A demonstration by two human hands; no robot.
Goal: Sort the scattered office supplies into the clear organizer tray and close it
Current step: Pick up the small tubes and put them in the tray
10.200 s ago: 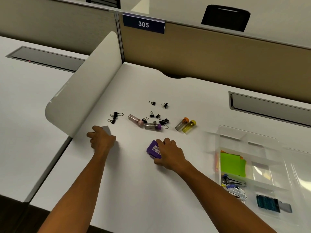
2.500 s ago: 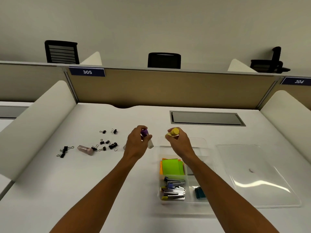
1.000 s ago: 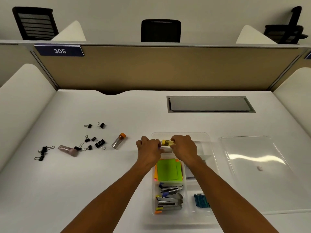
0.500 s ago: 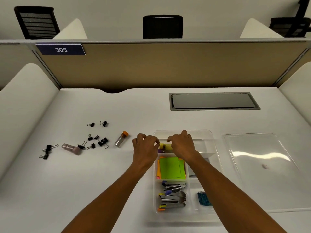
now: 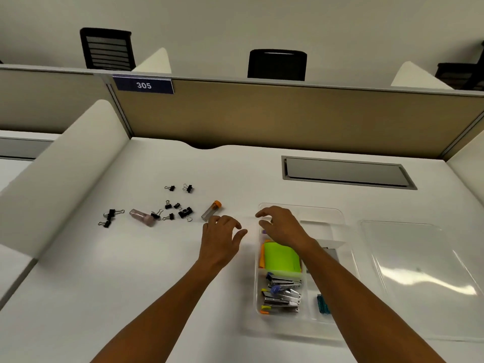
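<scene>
The little tube with the orange cap point(image 5: 211, 210) lies on the tabletop point(image 5: 131, 271), just left of the clear tray point(image 5: 337, 218) and right by my left hand point(image 5: 221, 238). Both hands are spread wide and hold nothing; my right hand point(image 5: 281, 227) hovers over the tray's far end. I think I should pinch the tube by its middle so it won't roll, then gather the black clips point(image 5: 183, 212).

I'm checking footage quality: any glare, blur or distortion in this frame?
Head view: overhead light streaks glare across the clear lid; wide-angle bending curves the partition; the binder clips stay fairly sharp; the tray rim is faint against the desk.
</scene>
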